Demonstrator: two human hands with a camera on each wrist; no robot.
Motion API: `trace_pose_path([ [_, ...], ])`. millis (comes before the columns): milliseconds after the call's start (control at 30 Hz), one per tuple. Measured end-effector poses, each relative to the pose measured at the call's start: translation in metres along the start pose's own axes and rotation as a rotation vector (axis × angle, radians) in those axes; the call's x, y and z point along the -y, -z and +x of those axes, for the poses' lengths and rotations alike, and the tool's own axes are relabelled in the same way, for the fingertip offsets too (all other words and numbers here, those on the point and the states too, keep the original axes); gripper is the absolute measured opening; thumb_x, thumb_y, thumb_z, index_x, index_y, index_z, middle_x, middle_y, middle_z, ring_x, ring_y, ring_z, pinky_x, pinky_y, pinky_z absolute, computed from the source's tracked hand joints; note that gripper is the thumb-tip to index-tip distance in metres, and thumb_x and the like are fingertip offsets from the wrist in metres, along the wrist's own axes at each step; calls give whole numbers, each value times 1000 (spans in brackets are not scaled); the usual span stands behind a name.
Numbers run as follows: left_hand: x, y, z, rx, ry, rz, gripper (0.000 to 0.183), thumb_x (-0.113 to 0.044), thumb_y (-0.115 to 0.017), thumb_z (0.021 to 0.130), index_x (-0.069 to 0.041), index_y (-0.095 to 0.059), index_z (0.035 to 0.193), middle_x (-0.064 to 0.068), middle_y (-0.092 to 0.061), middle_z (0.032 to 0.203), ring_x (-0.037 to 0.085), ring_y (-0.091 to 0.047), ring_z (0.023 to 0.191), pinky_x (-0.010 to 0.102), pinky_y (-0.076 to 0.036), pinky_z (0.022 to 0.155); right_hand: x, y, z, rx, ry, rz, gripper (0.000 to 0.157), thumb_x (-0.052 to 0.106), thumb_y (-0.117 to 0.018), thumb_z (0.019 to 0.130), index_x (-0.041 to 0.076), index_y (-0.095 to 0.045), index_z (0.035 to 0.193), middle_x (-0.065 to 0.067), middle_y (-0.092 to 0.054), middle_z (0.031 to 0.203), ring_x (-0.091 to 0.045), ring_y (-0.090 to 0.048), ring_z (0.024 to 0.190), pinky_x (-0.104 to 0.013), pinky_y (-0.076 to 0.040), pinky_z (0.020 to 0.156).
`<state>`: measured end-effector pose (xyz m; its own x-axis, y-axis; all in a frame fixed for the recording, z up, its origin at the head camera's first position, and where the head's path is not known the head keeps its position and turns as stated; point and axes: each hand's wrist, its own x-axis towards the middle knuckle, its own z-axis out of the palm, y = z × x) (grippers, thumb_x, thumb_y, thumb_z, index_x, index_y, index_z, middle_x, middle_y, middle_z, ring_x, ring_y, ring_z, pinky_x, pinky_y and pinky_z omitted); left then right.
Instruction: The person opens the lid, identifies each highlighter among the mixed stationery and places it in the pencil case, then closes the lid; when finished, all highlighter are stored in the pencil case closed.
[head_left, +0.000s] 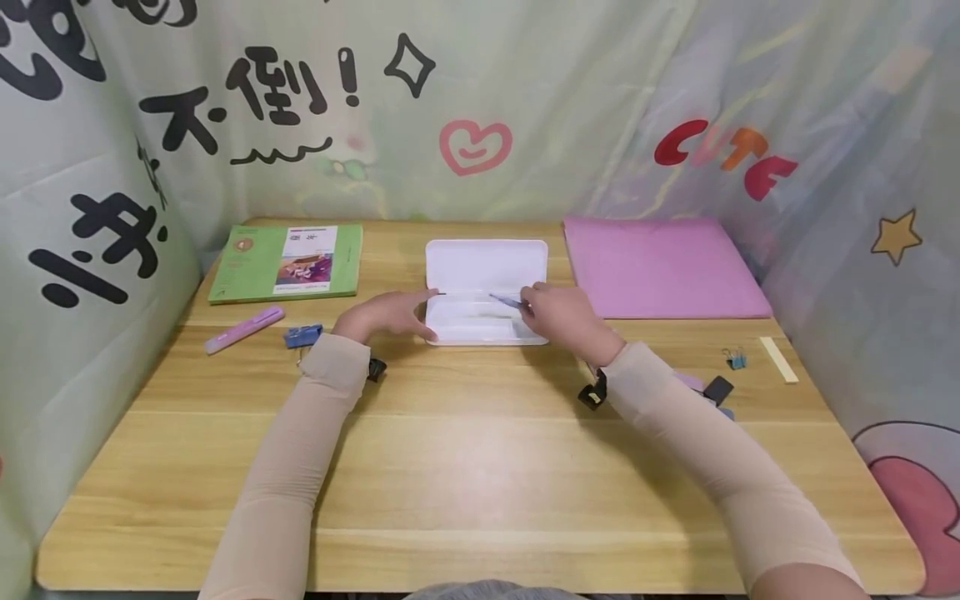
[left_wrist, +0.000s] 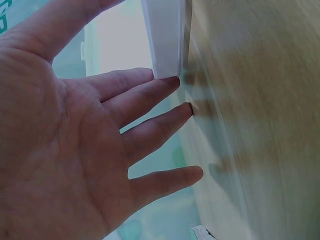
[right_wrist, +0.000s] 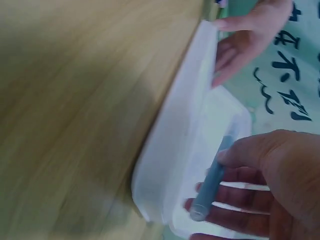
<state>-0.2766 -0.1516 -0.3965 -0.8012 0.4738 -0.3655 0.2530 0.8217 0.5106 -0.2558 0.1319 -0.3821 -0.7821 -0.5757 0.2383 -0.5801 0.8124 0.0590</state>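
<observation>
A white pencil case [head_left: 486, 260] lies open in the middle of the table, its lid folded back toward the curtain. My left hand [head_left: 384, 317] rests at the case's left end with fingers spread and fairly straight; in the left wrist view the fingertips meet the corner of the white case [left_wrist: 164, 45]. Over the right half of the case, my right hand [head_left: 564, 315] pinches a blue-grey pen [right_wrist: 214, 181] between thumb and fingers. The pen points left, above the case's tray.
Green book [head_left: 251, 265] at back left, with a purple pen-shaped item [head_left: 244, 330] and a blue binder clip [head_left: 303, 336] nearer. At right are a pink folder [head_left: 660, 271], a small teal clip [head_left: 736, 359], a cream strip [head_left: 778, 360] and a black item [head_left: 718, 390] beside my right sleeve.
</observation>
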Motion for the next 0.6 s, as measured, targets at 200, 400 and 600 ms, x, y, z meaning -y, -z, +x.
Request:
trace_pose_path([
  [200, 2, -1, -1, -8, -4, 10, 87, -47, -65, 71, -26, -16, 139, 6, -22, 140, 27, -24, 124, 46, -21, 98, 10, -15, 19, -11, 78, -28, 13, 24, -59, 81, 11, -59, 78, 1, -49, 65, -14, -45, 49, -29, -33, 36],
  [400, 1, 0, -1, -1, -7, 18, 87, -48, -65, 71, -27, -16, 139, 6, -21, 141, 27, -24, 124, 47, -22, 97, 13, -25, 26, 37, 90, -40, 12, 24, -58, 82, 12, -62, 81, 1, -50, 68, -15, -49, 54, -30, -36, 38],
  [600, 1, 1, -2, -5, 13, 11, 88, -50, -65, 69, -28, -16, 139, 5, -20, 141, 26, -23, 125, 47, -21, 98, 12, -31, 30, 54, 84, -28, 14, 25, -59, 82, 12, -62, 83, -1, -50, 70, -17, -50, 57, -33, -39, 41],
])
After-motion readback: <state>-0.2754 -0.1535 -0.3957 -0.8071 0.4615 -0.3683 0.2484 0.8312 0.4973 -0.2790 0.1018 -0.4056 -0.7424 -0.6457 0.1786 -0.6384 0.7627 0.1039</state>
